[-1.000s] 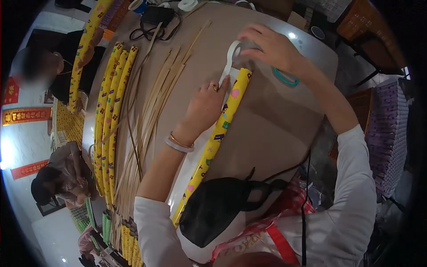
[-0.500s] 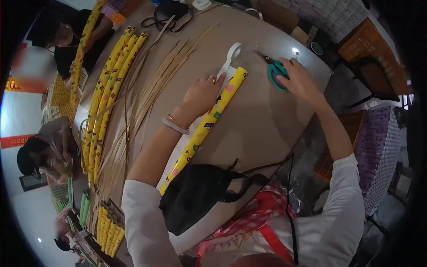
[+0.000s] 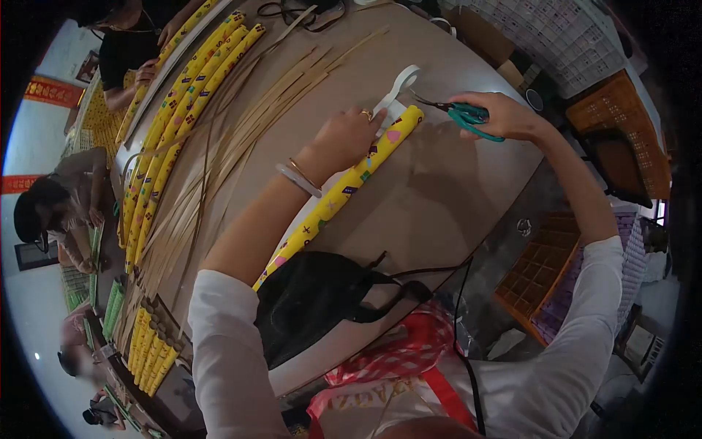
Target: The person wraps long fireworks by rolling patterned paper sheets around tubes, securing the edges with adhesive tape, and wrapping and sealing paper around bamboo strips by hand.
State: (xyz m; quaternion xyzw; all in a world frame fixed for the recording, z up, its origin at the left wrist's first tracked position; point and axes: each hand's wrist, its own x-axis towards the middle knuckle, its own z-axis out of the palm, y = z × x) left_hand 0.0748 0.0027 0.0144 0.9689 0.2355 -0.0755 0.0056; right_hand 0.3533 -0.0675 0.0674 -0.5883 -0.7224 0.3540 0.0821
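Yellow tube (image 3: 349, 186) is rolled, white flap (image 3: 397, 111) seemingly unsealed; uncut white tape (image 3: 400, 85) is held down by left hand (image 3: 342, 140); green-handled scissors (image 3: 468, 117) are held in right hand (image 3: 510, 115).

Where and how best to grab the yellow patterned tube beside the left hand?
Probably mid-length, from above and the right, hand closing across it. The yellow patterned tube is long, slim and round, lying slantwise; tabletop is bare on its right, while the left hand sits left of its upper part and black cloth crowds its lower part.
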